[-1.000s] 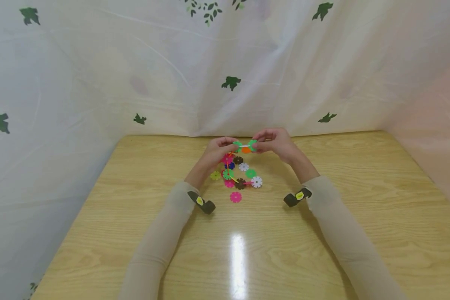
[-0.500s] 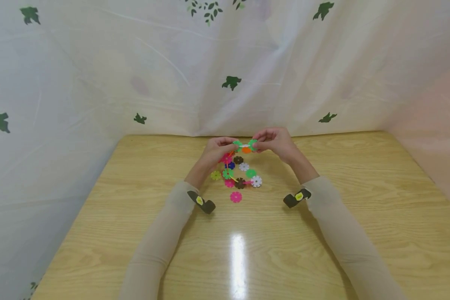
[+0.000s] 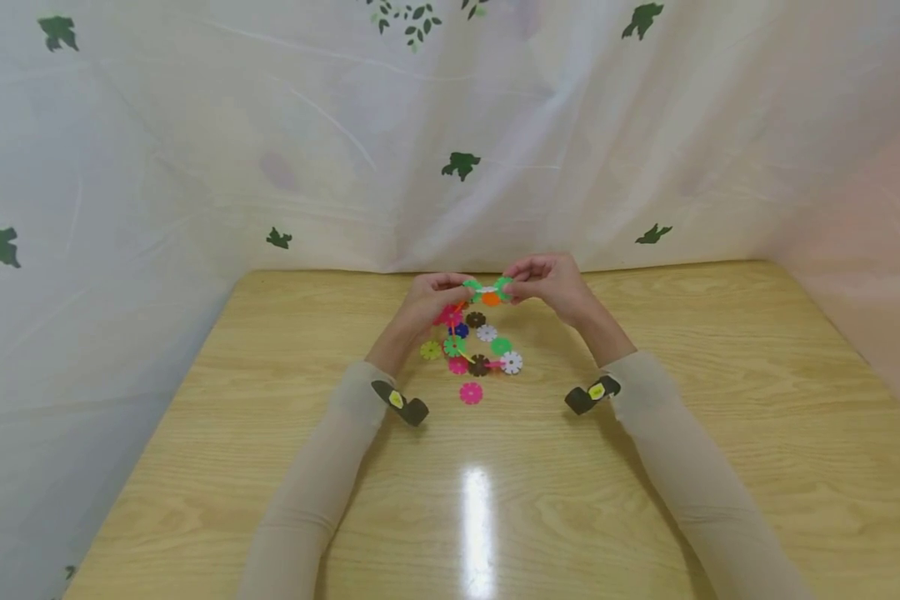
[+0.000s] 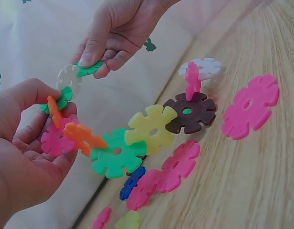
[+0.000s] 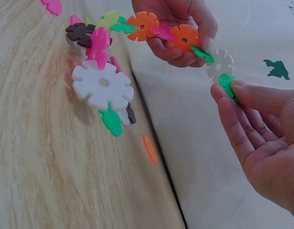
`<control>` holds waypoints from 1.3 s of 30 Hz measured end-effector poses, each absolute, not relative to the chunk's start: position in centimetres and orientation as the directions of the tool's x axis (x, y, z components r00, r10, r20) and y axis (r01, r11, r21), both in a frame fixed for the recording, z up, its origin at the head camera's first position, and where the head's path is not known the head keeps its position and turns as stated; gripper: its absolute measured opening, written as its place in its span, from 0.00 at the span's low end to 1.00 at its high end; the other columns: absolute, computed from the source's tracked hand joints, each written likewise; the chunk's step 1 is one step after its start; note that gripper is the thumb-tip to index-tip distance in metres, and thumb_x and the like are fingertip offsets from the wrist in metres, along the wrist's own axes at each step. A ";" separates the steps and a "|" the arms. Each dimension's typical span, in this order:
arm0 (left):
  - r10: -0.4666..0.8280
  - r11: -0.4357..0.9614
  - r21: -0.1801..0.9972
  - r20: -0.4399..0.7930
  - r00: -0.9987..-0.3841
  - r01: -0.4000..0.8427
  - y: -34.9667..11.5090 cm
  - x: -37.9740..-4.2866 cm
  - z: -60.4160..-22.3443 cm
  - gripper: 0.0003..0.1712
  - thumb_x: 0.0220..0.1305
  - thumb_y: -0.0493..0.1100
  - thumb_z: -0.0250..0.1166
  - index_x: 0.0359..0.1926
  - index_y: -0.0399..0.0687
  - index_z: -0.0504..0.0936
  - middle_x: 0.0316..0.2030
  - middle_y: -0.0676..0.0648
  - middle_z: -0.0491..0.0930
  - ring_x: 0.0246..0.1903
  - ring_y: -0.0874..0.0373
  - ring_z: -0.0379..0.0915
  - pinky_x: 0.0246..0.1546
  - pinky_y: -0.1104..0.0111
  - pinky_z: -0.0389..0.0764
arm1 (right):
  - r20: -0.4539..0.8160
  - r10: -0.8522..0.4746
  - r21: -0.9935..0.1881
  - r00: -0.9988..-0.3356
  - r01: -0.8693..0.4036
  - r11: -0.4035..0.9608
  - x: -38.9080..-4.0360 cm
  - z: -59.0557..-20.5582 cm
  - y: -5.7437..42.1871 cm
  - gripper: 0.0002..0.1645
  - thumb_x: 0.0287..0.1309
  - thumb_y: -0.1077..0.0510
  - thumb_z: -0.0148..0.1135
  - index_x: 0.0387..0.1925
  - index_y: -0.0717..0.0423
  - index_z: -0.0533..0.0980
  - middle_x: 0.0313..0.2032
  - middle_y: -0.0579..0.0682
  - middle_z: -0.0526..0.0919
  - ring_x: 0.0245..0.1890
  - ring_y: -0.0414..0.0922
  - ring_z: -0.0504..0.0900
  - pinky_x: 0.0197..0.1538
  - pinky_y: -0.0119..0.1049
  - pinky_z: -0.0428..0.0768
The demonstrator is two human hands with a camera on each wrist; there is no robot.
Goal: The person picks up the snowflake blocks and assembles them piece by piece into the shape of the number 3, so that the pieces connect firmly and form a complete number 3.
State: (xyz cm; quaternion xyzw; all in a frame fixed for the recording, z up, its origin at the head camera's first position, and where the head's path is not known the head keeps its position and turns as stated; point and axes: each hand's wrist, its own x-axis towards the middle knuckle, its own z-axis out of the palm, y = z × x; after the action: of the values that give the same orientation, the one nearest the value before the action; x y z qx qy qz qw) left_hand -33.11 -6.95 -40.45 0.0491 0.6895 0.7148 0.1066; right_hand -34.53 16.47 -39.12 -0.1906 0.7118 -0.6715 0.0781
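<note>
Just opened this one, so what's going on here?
A person is working on a chain of notched, flower-shaped discs. The left hand pinches a green disc in the chain, and the right hand pinches another green disc. A white disc sits between the two, meeting both; whether it is fully slotted in is hard to tell. Loose discs, including a pink one, lie on the table.

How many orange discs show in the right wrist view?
3: first orange disc and second orange disc in the chain at the left hand, a pink disc between them; third orange disc loose on the table. Others may be hidden.
</note>
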 end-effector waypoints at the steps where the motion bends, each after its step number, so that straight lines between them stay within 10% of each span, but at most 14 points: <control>1: 0.225 -0.022 0.997 -0.069 -0.972 -0.076 -7.0 -33.2 -40.5 0.13 0.68 0.36 0.67 0.51 0.33 0.83 0.35 0.51 0.83 0.34 0.61 0.78 0.35 0.78 0.81 | 0.147 -0.378 -0.986 -0.914 -0.167 0.019 -34.6 -39.2 16.4 0.11 0.60 0.71 0.68 0.43 0.75 0.79 0.28 0.47 0.88 0.27 0.42 0.88 0.38 0.37 0.89; 17: 0.294 -0.068 0.985 -0.133 -0.947 -0.160 -7.3 -33.6 -40.9 0.14 0.70 0.38 0.65 0.53 0.38 0.83 0.34 0.52 0.85 0.35 0.58 0.81 0.35 0.76 0.84 | 0.113 -0.360 -0.991 -0.926 -0.132 0.028 -34.7 -39.3 16.4 0.11 0.61 0.68 0.68 0.44 0.70 0.79 0.29 0.45 0.88 0.30 0.46 0.89 0.42 0.40 0.89; 27: 0.276 0.000 0.989 -0.139 -0.951 -0.145 -7.0 -33.4 -40.9 0.13 0.65 0.42 0.72 0.48 0.42 0.86 0.38 0.51 0.87 0.51 0.42 0.81 0.52 0.63 0.86 | 0.100 -0.349 -0.992 -0.932 -0.122 0.040 -34.4 -39.5 16.4 0.14 0.61 0.68 0.69 0.46 0.73 0.78 0.29 0.45 0.88 0.29 0.43 0.88 0.44 0.43 0.89; 39: 0.244 -0.012 0.997 -0.067 -0.967 -0.072 -6.8 -33.1 -40.8 0.12 0.61 0.40 0.75 0.44 0.41 0.88 0.35 0.52 0.88 0.44 0.48 0.82 0.46 0.65 0.85 | 0.116 -0.371 -0.986 -0.921 -0.151 0.068 -34.5 -39.5 16.4 0.14 0.60 0.69 0.69 0.46 0.74 0.78 0.29 0.45 0.88 0.29 0.42 0.88 0.41 0.38 0.89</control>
State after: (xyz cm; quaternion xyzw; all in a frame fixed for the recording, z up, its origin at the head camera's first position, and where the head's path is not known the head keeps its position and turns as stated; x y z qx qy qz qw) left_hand -33.15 -6.78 -40.81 0.0620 0.6940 0.7086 0.1115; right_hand -34.49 16.41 -39.50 -0.1800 0.7260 -0.6584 0.0836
